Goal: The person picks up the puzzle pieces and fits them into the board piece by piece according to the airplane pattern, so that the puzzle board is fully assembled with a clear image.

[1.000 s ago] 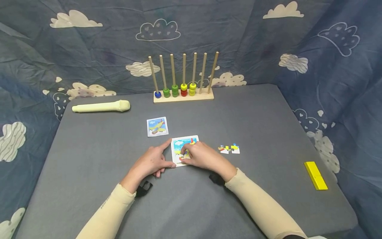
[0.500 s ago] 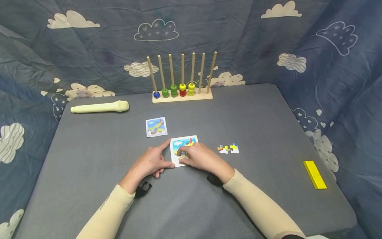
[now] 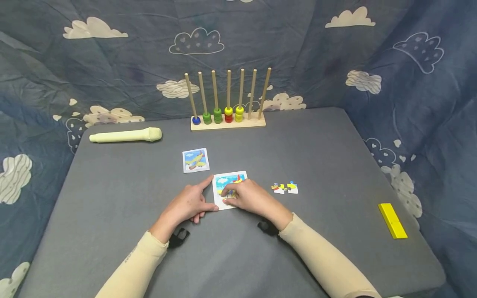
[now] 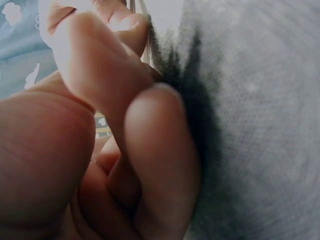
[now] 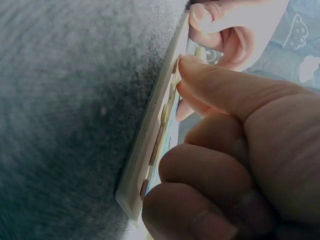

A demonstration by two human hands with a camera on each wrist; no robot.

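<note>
A square puzzle board (image 3: 229, 175) with a white border and an airplane picture lies in front of me. My left hand (image 3: 189, 201) touches its left side, index fingertip at the upper corner and thumb at the lower one; the other fingers are folded under. My right hand (image 3: 250, 194) covers the board's right part. Its curled thumb and index finger pinch a puzzle piece at the lower left of the picture, mostly hidden by the fingertips. From the side, the right thumb (image 5: 220, 82) presses at the raised pieces' edge on the board (image 5: 142, 155).
Loose puzzle pieces (image 3: 292, 188) lie right of the board. An airplane picture card (image 3: 196, 160) lies beyond it to the left. Farther back are a pale yellow toy microphone (image 3: 124, 135) and a wooden peg rack (image 3: 227, 126) with coloured beads. A yellow block (image 3: 393, 221) is at the right.
The right fingertips have shifted slightly left over the lower left of the board, and the piece's red patch by the thumb no longer shows. The left hand keeps its place.
</note>
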